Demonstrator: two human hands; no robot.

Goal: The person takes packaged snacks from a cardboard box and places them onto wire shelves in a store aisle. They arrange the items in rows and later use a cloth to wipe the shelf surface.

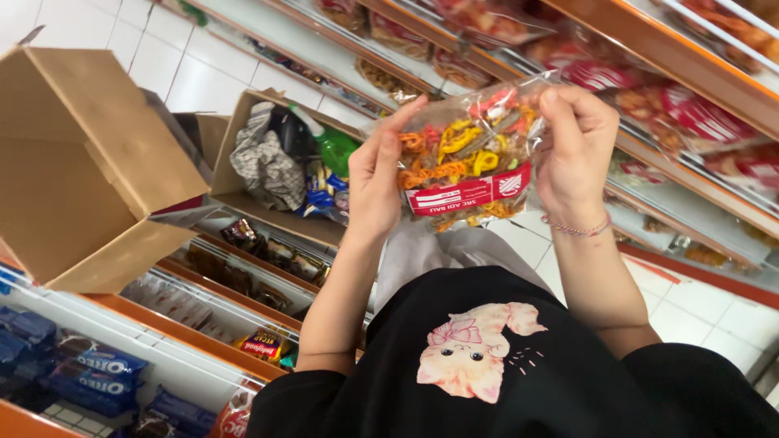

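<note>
Gripping snack bag (466, 158), left hand (375, 174), right hand (574, 150); contents blurred

snack bag (466, 158) | clear plastic, orange-yellow-red curly crackers, red label strip | held up, tilted

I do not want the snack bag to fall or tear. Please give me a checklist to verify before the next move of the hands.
1. Left hand grips the snack bag on its side: ok.
2. Right hand grips the other side: ok.
3. Bag is closed, nothing spilling: ok.
4. Bag has no tear: cannot tell, the plastic is crinkled and glossy.
5. Shelf beside the bag has a free place: cannot tell.
6. Open box is apart from the hands: ok.
</note>
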